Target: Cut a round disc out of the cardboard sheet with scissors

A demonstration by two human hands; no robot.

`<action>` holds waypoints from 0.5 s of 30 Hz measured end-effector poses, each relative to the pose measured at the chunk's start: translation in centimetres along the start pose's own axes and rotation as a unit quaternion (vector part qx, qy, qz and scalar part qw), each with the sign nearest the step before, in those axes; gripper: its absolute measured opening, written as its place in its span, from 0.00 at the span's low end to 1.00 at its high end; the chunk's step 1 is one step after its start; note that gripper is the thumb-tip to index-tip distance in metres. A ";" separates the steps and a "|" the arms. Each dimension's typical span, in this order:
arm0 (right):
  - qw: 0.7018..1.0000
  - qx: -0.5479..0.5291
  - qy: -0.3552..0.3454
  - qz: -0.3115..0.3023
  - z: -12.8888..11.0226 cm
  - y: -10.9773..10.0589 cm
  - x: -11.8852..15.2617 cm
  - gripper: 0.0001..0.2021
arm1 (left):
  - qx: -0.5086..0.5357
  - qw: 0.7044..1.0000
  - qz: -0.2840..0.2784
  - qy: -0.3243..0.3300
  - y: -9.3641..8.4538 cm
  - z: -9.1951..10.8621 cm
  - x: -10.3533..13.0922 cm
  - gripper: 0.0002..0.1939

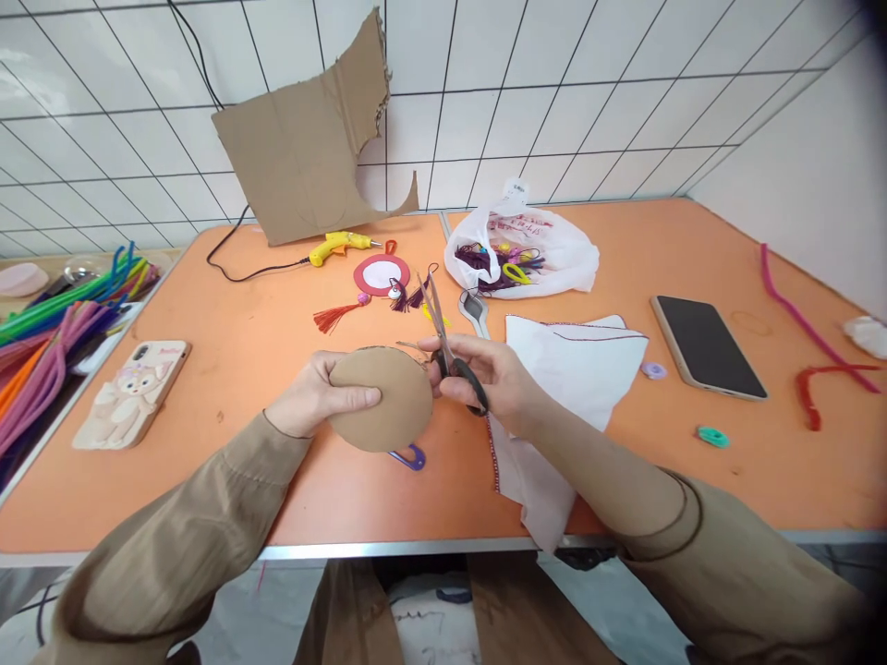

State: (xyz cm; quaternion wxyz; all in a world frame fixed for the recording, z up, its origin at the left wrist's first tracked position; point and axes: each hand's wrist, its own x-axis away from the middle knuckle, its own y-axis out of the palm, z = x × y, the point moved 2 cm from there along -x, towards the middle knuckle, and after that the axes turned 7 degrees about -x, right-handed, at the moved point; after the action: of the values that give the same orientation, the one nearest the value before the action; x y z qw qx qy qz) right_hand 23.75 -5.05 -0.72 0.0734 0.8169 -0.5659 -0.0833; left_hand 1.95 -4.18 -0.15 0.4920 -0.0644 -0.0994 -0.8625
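My left hand [315,397] pinches a round cardboard disc [398,406] near its left side, thumb on top and fingers underneath. In my right hand [492,369] is a pair of scissors [442,323] with black handles, its blades pointing up and away, slightly apart. The scissors are close to the disc's right edge; whether they touch it I cannot tell. Below the disc a purple clip-like piece [414,457] shows in part. A white cloth [568,360] with dark red edge stitching lies partly under my right forearm.
Behind are a yellow glue gun [339,245], a round red-and-white ornament [381,275], an orange tassel [334,316] and a plastic bag [554,263] of tassels. A cut cardboard sheet [297,157] leans on the wall. Phones [708,346] lie at both sides; pipe cleaners [62,342] are left.
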 end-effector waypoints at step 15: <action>0.978 0.081 -0.149 0.119 0.2 0.2 0.2 0.19 | 0.007 0.997 0.049 0.065 0.3 -1.4 -0.7 0.20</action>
State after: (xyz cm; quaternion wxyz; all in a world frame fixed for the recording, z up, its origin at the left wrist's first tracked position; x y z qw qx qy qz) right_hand 23.54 -5.29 -0.88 -0.0687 0.7256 -0.6683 -0.1490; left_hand 2.53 -4.06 -1.66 0.5396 -0.0096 -0.0695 -0.8390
